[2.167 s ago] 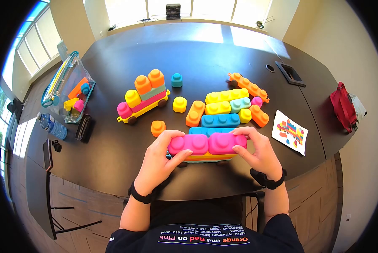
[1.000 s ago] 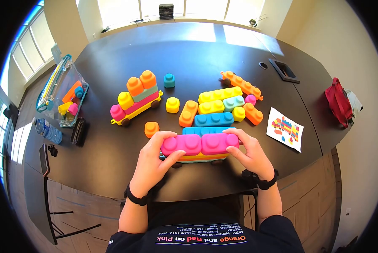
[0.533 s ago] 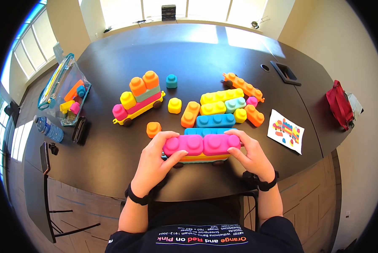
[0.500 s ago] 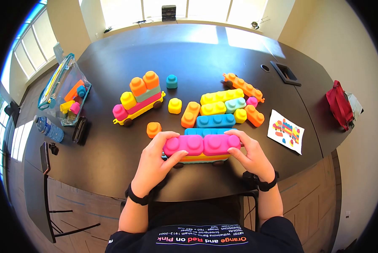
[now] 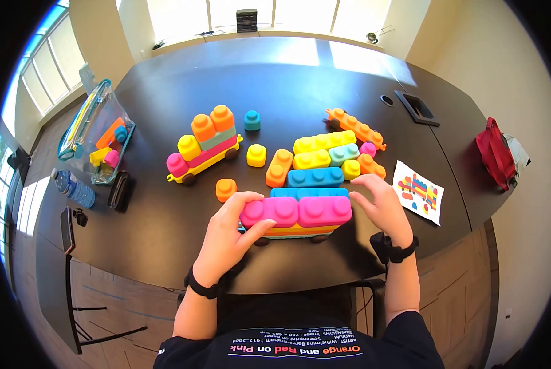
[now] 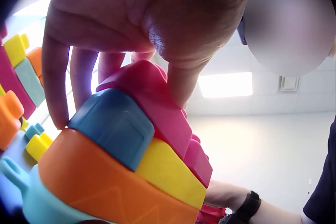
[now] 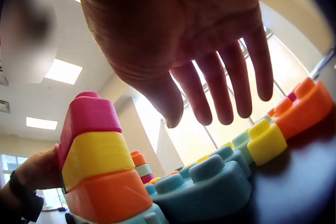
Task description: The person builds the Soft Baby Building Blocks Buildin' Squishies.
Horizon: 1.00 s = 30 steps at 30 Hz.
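Between gripping left fingers sits the block wagon, loose right fingers beside it.

From my station I see the near block cart at the front of the worktop, the fingers of the left hand around its left end and the right hand just off its right. Behind it lies a block cluster with a flat cart at the back right; three single blocks separate that group from the far cart, back left. Beyond, I have the zip bag behind the bottle at far left, and the sheet right of the cluster.
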Motion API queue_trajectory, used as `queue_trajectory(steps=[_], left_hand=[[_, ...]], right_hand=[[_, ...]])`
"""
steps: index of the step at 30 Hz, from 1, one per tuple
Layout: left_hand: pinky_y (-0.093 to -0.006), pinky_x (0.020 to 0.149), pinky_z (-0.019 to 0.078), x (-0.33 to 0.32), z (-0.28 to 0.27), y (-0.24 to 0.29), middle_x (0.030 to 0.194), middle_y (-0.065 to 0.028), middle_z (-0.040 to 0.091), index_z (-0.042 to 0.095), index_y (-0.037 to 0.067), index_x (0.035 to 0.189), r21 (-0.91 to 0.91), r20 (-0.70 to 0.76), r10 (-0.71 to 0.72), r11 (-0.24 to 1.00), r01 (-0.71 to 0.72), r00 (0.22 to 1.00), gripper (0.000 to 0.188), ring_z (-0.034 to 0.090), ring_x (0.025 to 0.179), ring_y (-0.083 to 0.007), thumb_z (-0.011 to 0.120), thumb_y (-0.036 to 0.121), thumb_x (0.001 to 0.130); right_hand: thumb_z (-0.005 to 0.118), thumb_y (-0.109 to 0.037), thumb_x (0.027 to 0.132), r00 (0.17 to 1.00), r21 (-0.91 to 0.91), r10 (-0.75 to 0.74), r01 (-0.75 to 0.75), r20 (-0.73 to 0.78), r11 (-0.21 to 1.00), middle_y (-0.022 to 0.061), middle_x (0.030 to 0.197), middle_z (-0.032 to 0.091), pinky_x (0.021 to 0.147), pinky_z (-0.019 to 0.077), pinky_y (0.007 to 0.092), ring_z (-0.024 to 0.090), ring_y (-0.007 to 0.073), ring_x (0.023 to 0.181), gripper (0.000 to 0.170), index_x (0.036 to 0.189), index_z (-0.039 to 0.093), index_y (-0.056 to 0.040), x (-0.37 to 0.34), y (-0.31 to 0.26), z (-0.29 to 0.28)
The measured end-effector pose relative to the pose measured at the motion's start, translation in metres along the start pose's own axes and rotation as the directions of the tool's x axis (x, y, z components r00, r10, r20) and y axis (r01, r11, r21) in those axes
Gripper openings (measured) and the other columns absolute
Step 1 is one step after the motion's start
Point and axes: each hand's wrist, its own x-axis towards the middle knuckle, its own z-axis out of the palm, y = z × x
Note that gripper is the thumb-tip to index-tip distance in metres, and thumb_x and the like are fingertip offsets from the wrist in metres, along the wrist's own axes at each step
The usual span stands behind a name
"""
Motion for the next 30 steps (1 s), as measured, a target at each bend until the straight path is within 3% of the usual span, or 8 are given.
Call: queue_trajectory(steps=[7,10,15,16,17,20,26,30], left_hand=[[-0.0388,0.089,0.0562,-0.001,0.0,-0.001,0.111,-0.013,0.073,0.065,0.007,0.123,-0.009,-0.005,-0.012,1.0,0.012,1.0,0.043,0.071,0.101,-0.031,0.084,0.027,0.091],[-0.0358,0.091,0.0546,-0.001,-0.002,0.003,0.109,-0.0127,0.071,0.062,0.004,0.125,-0.005,0.009,-0.013,1.0,0.013,1.0,0.042,0.07,0.1,-0.0256,0.084,0.02,0.091],[-0.038,0.091,0.0553,0.0,0.0,-0.001,0.11,-0.0136,0.072,0.064,0.005,0.123,-0.001,-0.008,0.013,1.0,-0.013,1.0,0.042,0.071,0.101,-0.03,0.083,0.025,0.091],[-0.0369,0.092,0.0546,0.0,0.0,-0.001,0.108,-0.0139,0.071,0.063,0.004,0.123,0.001,-0.011,0.025,1.0,-0.025,1.0,0.041,0.07,0.1,-0.0281,0.083,0.021,0.091],[-0.0369,0.092,0.0546,0.0,-0.001,0.0,0.108,-0.0139,0.071,0.063,0.004,0.123,0.001,-0.012,0.024,1.0,-0.024,1.0,0.041,0.07,0.1,-0.0281,0.083,0.021,0.091],[-0.0382,0.098,0.053,0.0,-0.004,0.0,0.121,-0.0146,0.07,0.06,0.005,0.131,0.044,0.055,-0.027,0.999,0.025,0.998,0.047,0.069,0.111,-0.0283,0.082,0.02,0.093],[-0.0411,0.104,0.0503,0.006,-0.011,0.003,0.134,-0.0143,0.069,0.049,0.009,0.154,-0.256,-0.217,0.187,0.936,-0.24,0.958,0.06,0.067,0.122,-0.0278,0.072,0.025,0.101],[-0.0377,0.104,0.0503,0.007,-0.015,0.014,0.126,-0.0147,0.073,0.06,0.005,0.144,-0.072,-0.066,0.129,0.988,-0.134,0.989,0.049,0.069,0.115,-0.0245,0.068,0.029,0.103]], right_hand=[[0.075,-0.009,0.09,0.985,-0.05,-0.044,0.053,0.164,0.997,0.017,0.112,0.071,0.093,0.0562,0.0412,0.07,0.0371,0.104,0.028,0.116,0.068,-0.0017,0.007,0.018,0.027],[0.073,-0.012,0.094,0.992,0.009,-0.027,0.026,0.125,1.0,0.018,0.11,0.071,0.088,0.0565,0.0452,0.069,0.0405,0.104,0.027,0.118,0.066,-0.0031,0.007,0.015,0.027],[0.068,-0.013,0.101,0.998,0.056,0.017,-0.013,-0.065,0.998,0.0246,0.107,0.071,0.084,0.0567,0.0441,0.07,0.0448,0.096,0.025,0.12,0.061,0.0013,0.005,-0.001,0.001],[0.066,-0.015,0.104,0.997,0.058,0.011,-0.007,-0.076,0.998,0.0203,0.104,0.072,0.082,0.0566,0.0394,0.073,0.0353,0.092,0.025,0.123,0.059,0.0002,0.005,0.0,-0.003],[0.066,-0.015,0.104,0.997,0.058,0.01,-0.006,-0.075,0.998,0.0203,0.104,0.072,0.082,0.0566,0.0394,0.073,0.0353,0.092,0.025,0.123,0.059,0.0002,0.005,-0.003,-0.008],[0.061,-0.016,0.11,0.982,0.495,0.101,-0.009,-0.161,0.869,0.0066,0.109,0.07,0.087,0.0529,0.029,0.066,0.0119,0.098,0.023,0.127,0.057,-0.0022,0.003,-0.008,-0.015],[0.063,-0.016,0.109,0.999,0.584,-0.043,0.053,-0.032,0.81,0.0088,0.119,0.069,0.092,0.053,0.0289,0.066,0.0128,0.104,0.026,0.129,0.058,-0.0006,-0.004,-0.047,-0.017],[0.066,-0.019,0.107,0.997,0.592,-0.078,0.062,0.002,0.804,0.0112,0.123,0.07,0.101,0.0536,0.0345,0.067,0.0169,0.11,0.03,0.129,0.058,-0.0002,-0.004,-0.056,-0.008]])
